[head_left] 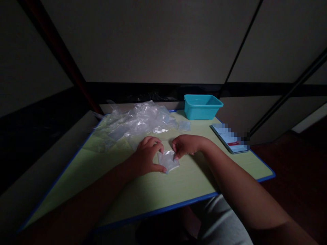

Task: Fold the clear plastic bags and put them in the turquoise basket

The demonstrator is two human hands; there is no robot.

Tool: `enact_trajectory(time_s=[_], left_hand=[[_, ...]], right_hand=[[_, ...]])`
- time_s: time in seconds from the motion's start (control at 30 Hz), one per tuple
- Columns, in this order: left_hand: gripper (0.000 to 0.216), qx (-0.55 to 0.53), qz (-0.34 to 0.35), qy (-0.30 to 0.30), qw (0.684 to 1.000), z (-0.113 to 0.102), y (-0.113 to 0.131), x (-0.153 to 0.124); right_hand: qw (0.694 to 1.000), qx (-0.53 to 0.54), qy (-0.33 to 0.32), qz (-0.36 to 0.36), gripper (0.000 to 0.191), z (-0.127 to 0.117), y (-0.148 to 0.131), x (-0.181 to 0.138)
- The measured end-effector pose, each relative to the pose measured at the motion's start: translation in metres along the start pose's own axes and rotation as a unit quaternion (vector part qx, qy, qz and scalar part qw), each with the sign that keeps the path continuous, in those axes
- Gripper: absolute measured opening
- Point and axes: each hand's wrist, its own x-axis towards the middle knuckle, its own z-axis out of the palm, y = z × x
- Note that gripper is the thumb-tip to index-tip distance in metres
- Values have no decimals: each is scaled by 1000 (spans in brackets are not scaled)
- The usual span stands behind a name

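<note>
A small, flat, squarish clear plastic bag (pixel 168 160) lies on the table in front of me. My left hand (pixel 150 154) spans its left side, thumb at the near corner and fingertips at the far one, holding it between them. At its right edge, my right hand (pixel 185 146) has its fingers curled in a pinch on the plastic. Whether anything is inside the bag is too dim to make out. Just beyond my left hand spreads a heap of crumpled clear plastic bags (pixel 143 119).
Near the back right edge of the light green, blue-edged table (pixel 143 200) stands a turquoise plastic basket (pixel 203 112). Another small flat bag (pixel 184 126) lies left of it. A phone (pixel 227 137) with a lit screen rests by the right edge. Dark panels rise behind.
</note>
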Motion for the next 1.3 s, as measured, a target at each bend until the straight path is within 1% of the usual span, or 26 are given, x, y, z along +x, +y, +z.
enact_trajectory(time_s=[0.07,0.13,0.2,0.23,0.27,0.3,0.33,0.4,0.43,0.53,0.6,0.73,0.9,1.0,1.17,1.3], left_hand=[[62,1,-7,2,1000,0,0,0],[63,-4,-11,2,1000,0,0,0],[62,-7,-10,0,1000,0,0,0],[62,-8,-9,1,1000,0,0,0],[63,-7,-7,2,1000,0,-1,0],[63,-6,-5,3,1000,0,-1,1],[64,-2,-3,3,1000,0,-1,1],[65,7,-1,4,1000,1,-1,1],[65,11,-2,4,1000,1,-1,1],[66,15,-3,9,1000,2,-1,1],[67,12,-2,10,1000,3,-2,1],[68,22,0,8,1000,6,-5,2],[69,40,3,0,999,7,-7,2],[68,33,-1,-13,999,5,-6,1],[67,22,-21,-18,999,3,-3,1],[66,24,-29,-23,999,3,-1,0]], right_hand=[[1000,-19,13,7,26,-1,0,0],[998,-37,40,-10,26,-1,-1,-1],[994,-32,87,-60,21,-1,-4,-3],[991,-8,105,-88,19,-1,-6,-4],[987,32,110,-110,18,0,-8,-5],[984,85,99,-124,18,2,-11,-5],[979,143,71,-125,18,3,-13,-5],[966,238,-14,-98,15,8,-16,-4],[959,265,-58,-76,13,10,-16,-3],[945,280,-165,-18,13,14,-17,1],[942,270,-199,5,15,14,-17,6],[947,243,-208,26,17,9,-16,11],[961,224,-159,25,13,1,-10,9],[961,229,-150,30,12,-3,-5,7],[957,239,-153,51,22,-8,0,8],[959,240,-148,34,21,-9,0,4]])
